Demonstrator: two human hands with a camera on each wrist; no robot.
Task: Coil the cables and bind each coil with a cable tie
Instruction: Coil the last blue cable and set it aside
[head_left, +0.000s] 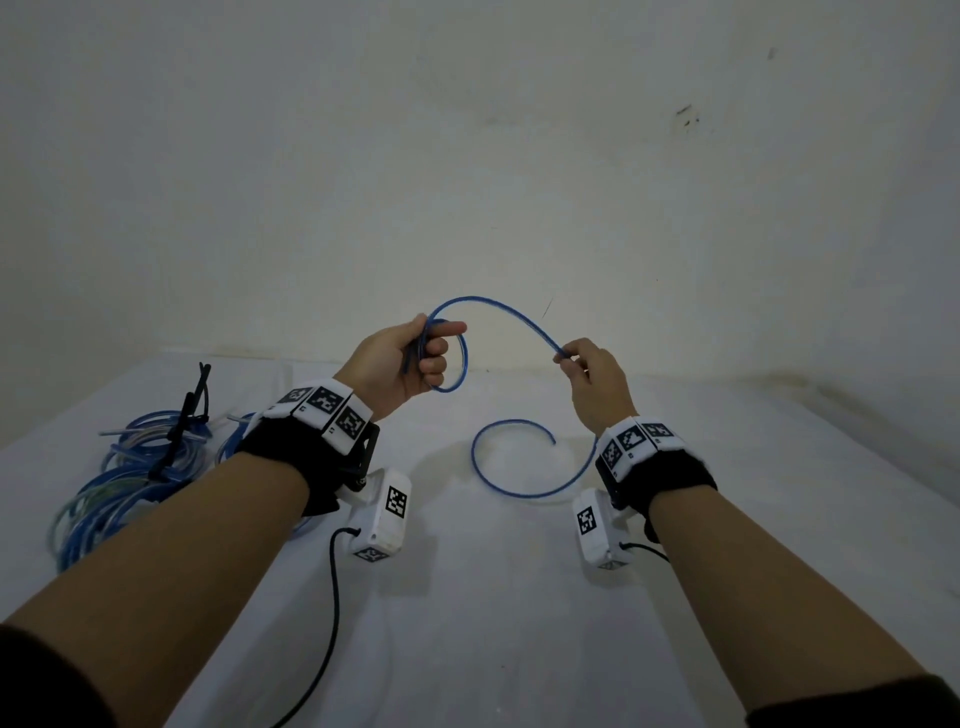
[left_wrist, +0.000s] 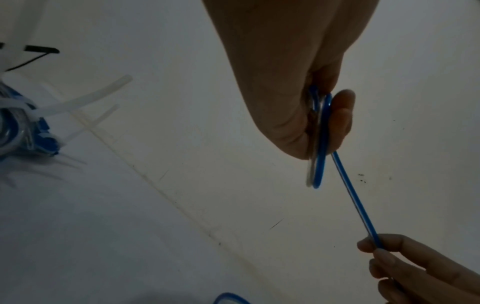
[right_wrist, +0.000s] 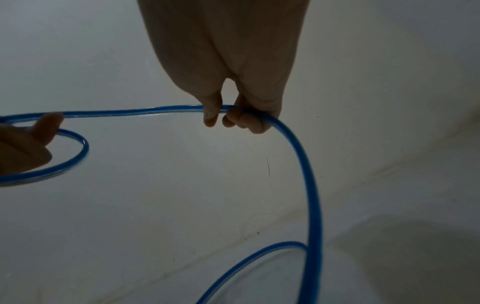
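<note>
A blue cable (head_left: 498, 306) arches in the air between my two hands above the white table (head_left: 467, 597). My left hand (head_left: 415, 353) grips a small coil of it, one loop (head_left: 460, 364) hanging round the fingers; the left wrist view shows the loop (left_wrist: 320, 144) edge-on in the fist. My right hand (head_left: 571, 358) pinches the cable further along between thumb and fingers, as the right wrist view shows (right_wrist: 228, 115). From there the cable drops behind my right wrist and curls as a loose tail (head_left: 519, 467) on the table.
At the left of the table lies a heap of blue and clear coiled cables (head_left: 124, 478) with black cable ties (head_left: 182, 431) on top; white ties (left_wrist: 78, 102) stick out of it. A pale wall (head_left: 467, 156) rises right behind the table.
</note>
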